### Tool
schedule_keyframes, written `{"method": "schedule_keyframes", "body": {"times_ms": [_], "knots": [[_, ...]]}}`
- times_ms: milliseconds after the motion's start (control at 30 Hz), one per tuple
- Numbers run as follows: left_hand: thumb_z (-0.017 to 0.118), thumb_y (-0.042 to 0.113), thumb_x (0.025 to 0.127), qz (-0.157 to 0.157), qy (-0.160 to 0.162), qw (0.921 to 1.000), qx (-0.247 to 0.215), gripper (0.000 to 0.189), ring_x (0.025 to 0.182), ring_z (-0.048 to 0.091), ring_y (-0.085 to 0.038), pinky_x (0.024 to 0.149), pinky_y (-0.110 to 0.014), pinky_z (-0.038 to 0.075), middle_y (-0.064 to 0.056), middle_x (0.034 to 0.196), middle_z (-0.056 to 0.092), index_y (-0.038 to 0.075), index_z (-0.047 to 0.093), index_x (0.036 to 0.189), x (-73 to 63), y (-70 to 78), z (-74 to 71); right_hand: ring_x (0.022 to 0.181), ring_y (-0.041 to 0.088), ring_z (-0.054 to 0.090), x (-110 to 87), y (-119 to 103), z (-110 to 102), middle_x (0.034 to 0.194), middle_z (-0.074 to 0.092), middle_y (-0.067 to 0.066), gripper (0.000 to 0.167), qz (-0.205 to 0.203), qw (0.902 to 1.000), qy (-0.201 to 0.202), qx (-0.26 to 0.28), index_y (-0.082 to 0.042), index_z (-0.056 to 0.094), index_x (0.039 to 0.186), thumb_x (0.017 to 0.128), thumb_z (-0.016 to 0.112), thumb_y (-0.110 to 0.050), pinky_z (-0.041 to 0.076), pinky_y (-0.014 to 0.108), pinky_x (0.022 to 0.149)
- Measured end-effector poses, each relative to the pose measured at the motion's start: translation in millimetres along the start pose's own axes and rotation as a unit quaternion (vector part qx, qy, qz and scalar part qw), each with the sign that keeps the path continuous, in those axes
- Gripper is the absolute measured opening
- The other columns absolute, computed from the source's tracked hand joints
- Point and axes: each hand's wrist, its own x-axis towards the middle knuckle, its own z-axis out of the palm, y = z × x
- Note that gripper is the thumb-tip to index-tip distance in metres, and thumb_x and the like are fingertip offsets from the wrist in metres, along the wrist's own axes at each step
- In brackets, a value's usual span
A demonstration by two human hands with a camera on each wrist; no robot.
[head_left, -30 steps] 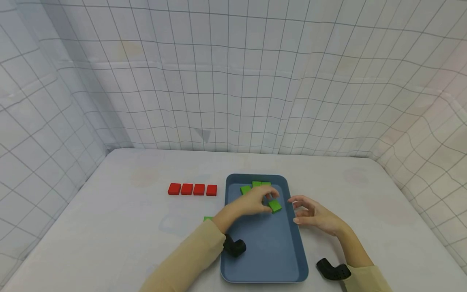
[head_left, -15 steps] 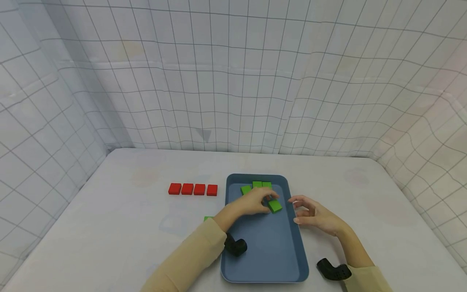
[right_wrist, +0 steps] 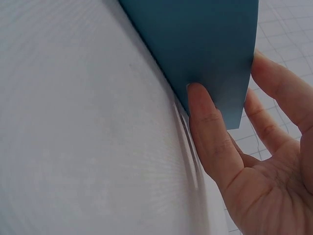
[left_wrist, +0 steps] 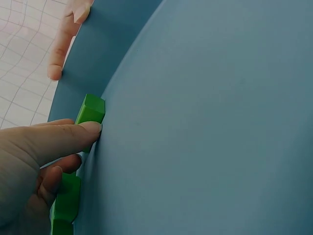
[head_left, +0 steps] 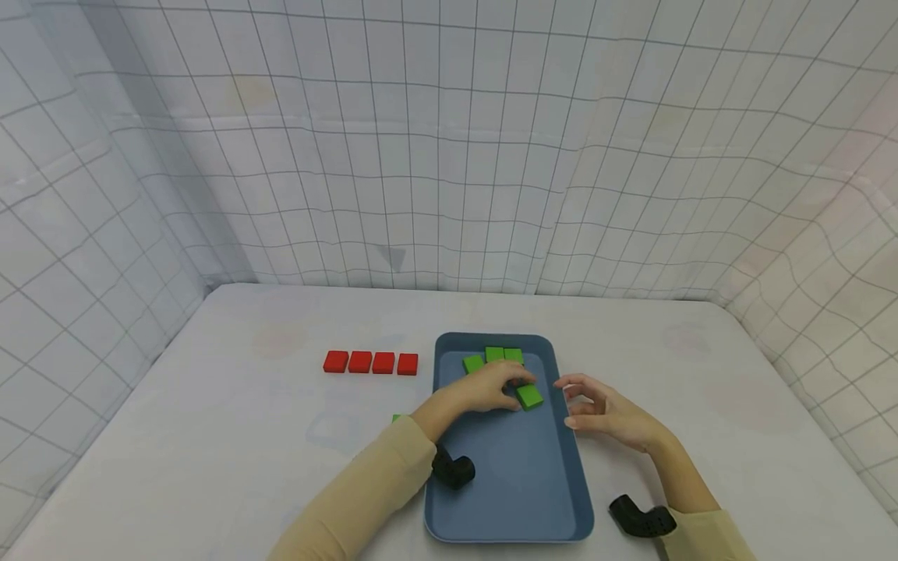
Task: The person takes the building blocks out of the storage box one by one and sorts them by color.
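My left hand (head_left: 484, 387) reaches into a blue tray (head_left: 515, 499) and pinches a green block (head_left: 529, 396) near the right wall. In the left wrist view the thumb lies across that block's face, with fingers behind it. Several more green blocks (head_left: 494, 354) sit at the tray's far end, some close by the left fingers. Outside the tray, my right hand (head_left: 606, 415) is at its right wall. The right wrist view has the thumb against the outer wall and another fingertip at the rim, fingers loosely extended.
Several red blocks (head_left: 360, 361) form a row on the white table (head_left: 210, 436), left of the tray. Another green block (head_left: 396, 418) shows partly behind the left forearm. Black curved wrist devices (head_left: 641, 516) are at both wrists. A gridded white curtain (head_left: 421, 156) surrounds the table's back and sides.
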Motion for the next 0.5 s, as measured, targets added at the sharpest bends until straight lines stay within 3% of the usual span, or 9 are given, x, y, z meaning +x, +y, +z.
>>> {"method": "schedule_keyframes", "body": {"times_ms": [500], "knots": [[0.074,0.01,0.076,-0.009,0.023,0.9993,-0.029,0.033,0.094,0.054,-0.017,0.084,-0.025,0.043,-0.006,0.101,0.06,0.005,0.061,0.106,1.6,-4.1,2.8,0.099,0.022,0.052,0.4,-0.5,-0.4,0.124,0.032,0.026,0.058,0.002,1.0,-0.002,0.006,-0.001,0.031,0.135,0.086,0.061,-0.007,0.049,0.031,0.079]]}}
